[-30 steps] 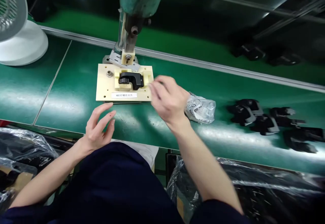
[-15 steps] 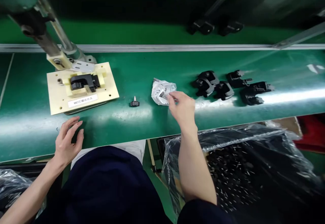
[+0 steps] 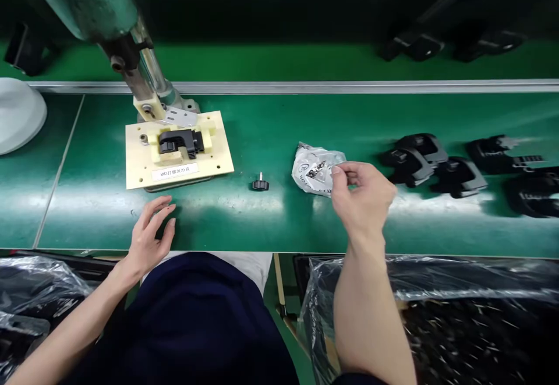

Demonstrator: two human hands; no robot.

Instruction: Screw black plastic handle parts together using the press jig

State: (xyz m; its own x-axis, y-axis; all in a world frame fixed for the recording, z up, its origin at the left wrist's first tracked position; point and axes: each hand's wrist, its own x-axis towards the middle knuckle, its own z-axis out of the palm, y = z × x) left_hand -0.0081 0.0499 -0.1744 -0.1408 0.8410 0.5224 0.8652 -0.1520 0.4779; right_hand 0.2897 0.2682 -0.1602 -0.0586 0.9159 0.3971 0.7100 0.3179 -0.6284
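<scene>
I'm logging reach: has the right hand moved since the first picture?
Yes. Against the cream plate, the right hand has gone rightward: then beside the plate's right edge, now farther off at the bag.

The plastic bag [image 3: 309, 170] looks crinkled and shiny, the worktop [image 3: 262, 126] glossy, the fixture plate [image 3: 215, 151] matt.

Bright white glare streaks the front of the green bench [image 3: 262, 129]; the space behind is dim. The bag [image 3: 315, 169] looks pale and fairly sharp, while black parts [image 3: 533, 193] at far right blur and stretch.
</scene>
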